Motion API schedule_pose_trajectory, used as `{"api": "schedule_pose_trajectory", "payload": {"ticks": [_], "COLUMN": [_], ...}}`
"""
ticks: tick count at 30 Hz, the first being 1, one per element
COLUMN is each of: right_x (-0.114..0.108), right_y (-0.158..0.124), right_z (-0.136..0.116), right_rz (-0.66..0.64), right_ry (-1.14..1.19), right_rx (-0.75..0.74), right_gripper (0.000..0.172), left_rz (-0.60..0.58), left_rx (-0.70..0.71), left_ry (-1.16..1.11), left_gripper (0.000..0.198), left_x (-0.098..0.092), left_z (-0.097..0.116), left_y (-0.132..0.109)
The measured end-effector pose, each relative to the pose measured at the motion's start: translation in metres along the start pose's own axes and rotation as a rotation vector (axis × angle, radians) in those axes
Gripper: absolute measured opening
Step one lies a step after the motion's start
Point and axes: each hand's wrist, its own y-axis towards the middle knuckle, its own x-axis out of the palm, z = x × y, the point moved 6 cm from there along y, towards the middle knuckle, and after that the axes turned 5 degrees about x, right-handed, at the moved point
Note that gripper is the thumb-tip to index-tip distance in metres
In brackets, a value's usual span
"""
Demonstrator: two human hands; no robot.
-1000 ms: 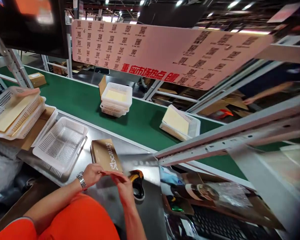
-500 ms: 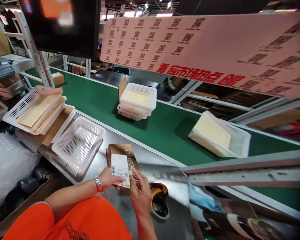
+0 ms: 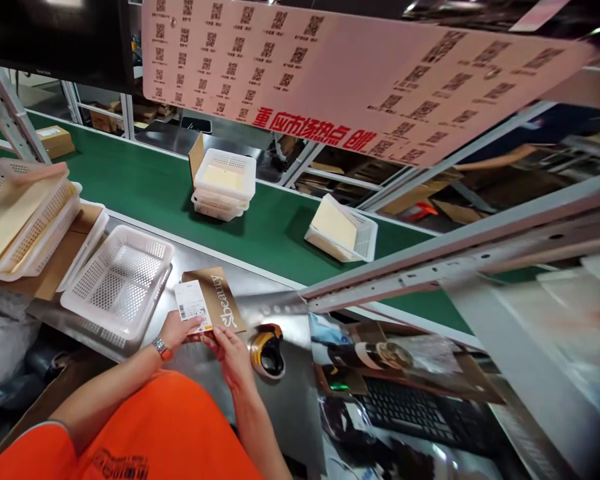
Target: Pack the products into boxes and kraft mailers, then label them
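A brown cardboard box (image 3: 220,303) with white lettering lies flat on the steel worktop (image 3: 280,393). A white shipping label (image 3: 193,305) rests on its left part. My left hand (image 3: 176,328) presses the label's near edge with the thumb on it. My right hand (image 3: 230,350) touches the box's near edge beside the label. A watch sits on my left wrist. An empty white perforated basket (image 3: 117,280) stands just left of the box.
A yellow and black scanner (image 3: 267,350) lies right of my hands. A green conveyor belt (image 3: 145,187) carries stacked white baskets (image 3: 223,190) and a tilted basket (image 3: 343,230). More baskets (image 3: 20,220) are stacked at left. A keyboard (image 3: 410,410) sits at right.
A white label has appeared on the box's left part and my left thumb now presses it. The view has swung left and back right.
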Motion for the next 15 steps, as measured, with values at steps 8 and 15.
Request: {"api": "schedule_pose_trajectory", "payload": {"ticks": [8,15], "right_x": [-0.0042,-0.0064], "right_y": [0.0029,0.0031], "right_z": [0.0026,0.0050], "right_rz": [-0.008,-0.041], "right_ry": [0.009,0.018], "right_rx": [0.003,0.013], "right_gripper": [0.054,0.051], "left_rz": [-0.008,0.019], "left_rx": [-0.024,-0.050], "left_ry": [0.015,0.002], "left_gripper": [0.045,0.042], "left_x": [0.0037,0.0039], "left_z": [0.0006,0.0044], "left_y": [-0.0016,-0.0069]}}
